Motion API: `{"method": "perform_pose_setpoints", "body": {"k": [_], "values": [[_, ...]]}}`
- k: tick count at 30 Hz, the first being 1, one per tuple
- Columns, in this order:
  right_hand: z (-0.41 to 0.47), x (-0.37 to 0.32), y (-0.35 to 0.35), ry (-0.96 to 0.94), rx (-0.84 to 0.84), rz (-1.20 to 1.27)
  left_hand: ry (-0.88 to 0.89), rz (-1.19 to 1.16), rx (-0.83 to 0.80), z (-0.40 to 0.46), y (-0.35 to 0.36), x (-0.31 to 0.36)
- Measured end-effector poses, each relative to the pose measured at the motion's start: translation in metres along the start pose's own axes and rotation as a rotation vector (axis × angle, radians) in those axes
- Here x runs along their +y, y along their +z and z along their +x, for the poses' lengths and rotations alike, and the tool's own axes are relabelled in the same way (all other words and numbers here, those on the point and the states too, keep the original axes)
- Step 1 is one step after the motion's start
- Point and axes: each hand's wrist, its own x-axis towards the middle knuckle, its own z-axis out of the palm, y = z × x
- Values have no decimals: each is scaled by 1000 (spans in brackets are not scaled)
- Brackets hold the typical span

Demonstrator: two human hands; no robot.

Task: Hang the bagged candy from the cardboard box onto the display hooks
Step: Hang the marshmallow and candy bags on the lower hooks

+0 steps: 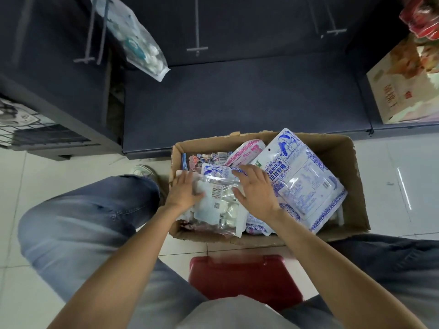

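Observation:
An open cardboard box (354,176) sits on the tiled floor, full of candy bags. A clear bag of white candies (218,203) with a barcode label lies on top at the box's left end. My left hand (184,188) rests on the bag's left side, fingers fairly straight. My right hand (255,186) lies spread on its right side, thumb against the bag. A large blue-and-white bag (306,181) leans in the box's right half, and a pink-patterned bag (247,150) lies behind. One bag of white candies (142,46) hangs from a display hook (91,32) at top left.
Two bare hooks (197,32) (332,20) stick out of the dark display panel. A dark base shelf (237,103) runs behind the box. A red stool (244,279) stands between my knees. A printed carton (403,86) and red packets (422,17) sit at right, a wire rack (35,131) at left.

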Motion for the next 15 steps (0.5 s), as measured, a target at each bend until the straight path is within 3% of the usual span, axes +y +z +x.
{"method": "perform_pose_setpoints", "body": {"k": [2, 4, 7, 11, 13, 15], "values": [[15, -22, -3, -60, -237, -26, 58, -10, -23, 0, 3, 5], [27, -31, -2, 68, -363, -62, 99, -29, 0, 1, 5, 9], [35, -27, -7, 250, -232, 94, 138, -101, 160, 0, 0, 10], [21, -19, -34, 344, 7, 413, 41, -460, 343, -14, -24, 9], [8, -24, -52, 322, 205, 510, -102, -742, 304, -24, -40, 14], [-5, -33, -67, 223, 373, 469, -182, -1124, 125, -36, -58, 28]]}}
